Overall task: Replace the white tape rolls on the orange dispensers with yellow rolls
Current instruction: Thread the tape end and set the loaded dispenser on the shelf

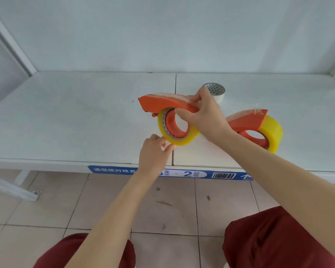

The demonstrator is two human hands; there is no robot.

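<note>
My right hand (203, 115) grips an orange tape dispenser (162, 102) by its handle and holds it above the white shelf (75, 120). A yellow tape roll (177, 141) sits on that dispenser's orange hub. My left hand (155, 149) is just below it, its fingertips pinching at the roll's lower edge. A second orange dispenser (246, 120) with a yellow roll (273, 132) lies on the shelf to the right, partly behind my right forearm. A white tape roll (217, 91) stands on the shelf behind my right hand.
The shelf's front edge carries a blue label strip (182, 174) with a barcode. White shelf uprights (10, 47) stand at the far left and right. Beige floor tiles (162, 209) and my red-clad knees lie below.
</note>
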